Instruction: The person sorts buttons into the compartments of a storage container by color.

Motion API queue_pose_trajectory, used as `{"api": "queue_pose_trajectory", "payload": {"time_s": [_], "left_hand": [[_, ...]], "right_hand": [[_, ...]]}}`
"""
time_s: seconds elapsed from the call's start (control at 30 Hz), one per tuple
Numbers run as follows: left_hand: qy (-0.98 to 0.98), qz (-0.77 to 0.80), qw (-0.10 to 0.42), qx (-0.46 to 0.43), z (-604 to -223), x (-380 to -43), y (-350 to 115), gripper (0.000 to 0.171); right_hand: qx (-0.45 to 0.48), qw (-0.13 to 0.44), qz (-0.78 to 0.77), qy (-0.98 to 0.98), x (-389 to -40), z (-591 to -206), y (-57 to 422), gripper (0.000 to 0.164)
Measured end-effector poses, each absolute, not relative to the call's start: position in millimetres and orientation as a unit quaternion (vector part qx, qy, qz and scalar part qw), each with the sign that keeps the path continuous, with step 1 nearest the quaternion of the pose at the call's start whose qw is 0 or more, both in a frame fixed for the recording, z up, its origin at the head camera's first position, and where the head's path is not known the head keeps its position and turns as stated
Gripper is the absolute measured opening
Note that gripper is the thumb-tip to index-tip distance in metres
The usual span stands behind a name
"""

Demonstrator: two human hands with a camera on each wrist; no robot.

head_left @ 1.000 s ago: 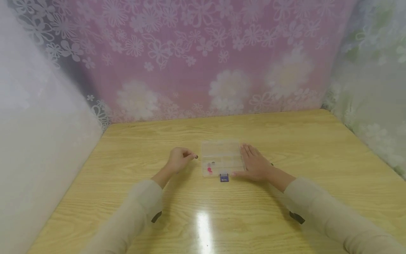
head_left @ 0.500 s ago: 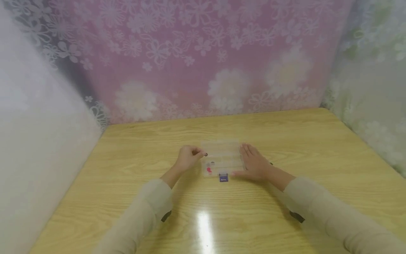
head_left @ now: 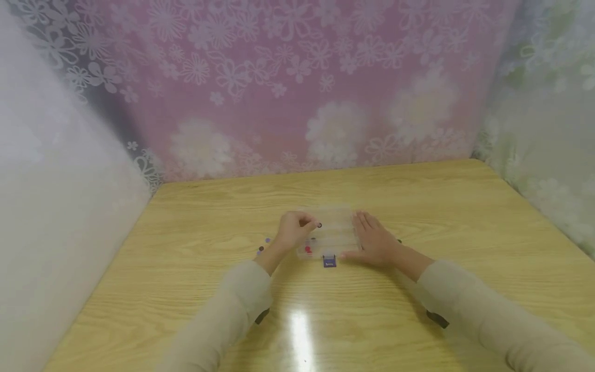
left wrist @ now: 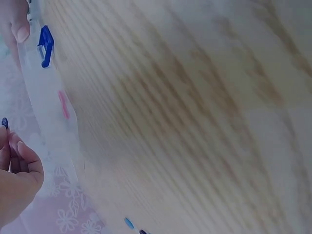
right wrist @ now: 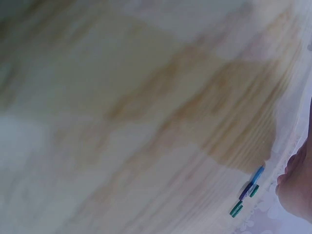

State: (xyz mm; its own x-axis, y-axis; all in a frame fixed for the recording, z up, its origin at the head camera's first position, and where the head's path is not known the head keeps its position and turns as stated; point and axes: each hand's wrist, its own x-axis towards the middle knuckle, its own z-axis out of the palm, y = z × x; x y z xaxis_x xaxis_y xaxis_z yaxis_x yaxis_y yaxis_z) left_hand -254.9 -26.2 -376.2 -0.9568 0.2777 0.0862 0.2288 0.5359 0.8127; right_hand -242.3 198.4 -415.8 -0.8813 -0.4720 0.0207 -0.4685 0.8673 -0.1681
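Note:
A clear plastic compartment box (head_left: 332, 222) with a blue latch (head_left: 329, 261) stands mid-table. My left hand (head_left: 295, 230) is over its left part and pinches a small dark round button (head_left: 319, 225) between thumb and fingertips. The same dark blue button (left wrist: 5, 123) shows at the fingertips in the left wrist view. Pink buttons (head_left: 308, 249) and a dark one lie in the front left compartment. My right hand (head_left: 375, 240) rests along the box's right side with straight fingers, its thumb at the front edge near the latch.
Several loose blue and dark buttons (head_left: 261, 249) lie on the wooden table (head_left: 186, 248) left of the box. Blue, purple and green buttons (right wrist: 254, 190) lie right of it, by the right hand. A flowered pink cloth (head_left: 260, 103) hangs behind the table.
My left hand has moved right with the button, from beside the box to over it. Loose buttons on the left have come into sight behind the arm. The right hand has stayed put.

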Motion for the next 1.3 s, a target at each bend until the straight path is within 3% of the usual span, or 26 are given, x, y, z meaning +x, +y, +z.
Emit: {"api": "queue_pose_trajectory", "payload": {"time_s": [0.23,0.47,0.9,1.3], "left_hand": [[0.87,0.45,-0.002,0.201,-388,-259,-11,0.014],[0.878,0.445,0.03,0.173,-386,-256,4,0.013],[0.897,0.387,0.021,0.214,-390,-257,14,0.012],[0.914,0.364,0.042,0.174,-388,-258,16,0.01]], "right_hand": [[-0.243,0.011,-0.093,0.965,-243,-417,200,0.106],[-0.245,0.009,-0.095,0.965,-244,-419,201,0.106],[-0.246,0.018,-0.098,0.964,-243,-415,201,0.105],[-0.244,0.015,-0.104,0.964,-244,-418,199,0.105]]}}
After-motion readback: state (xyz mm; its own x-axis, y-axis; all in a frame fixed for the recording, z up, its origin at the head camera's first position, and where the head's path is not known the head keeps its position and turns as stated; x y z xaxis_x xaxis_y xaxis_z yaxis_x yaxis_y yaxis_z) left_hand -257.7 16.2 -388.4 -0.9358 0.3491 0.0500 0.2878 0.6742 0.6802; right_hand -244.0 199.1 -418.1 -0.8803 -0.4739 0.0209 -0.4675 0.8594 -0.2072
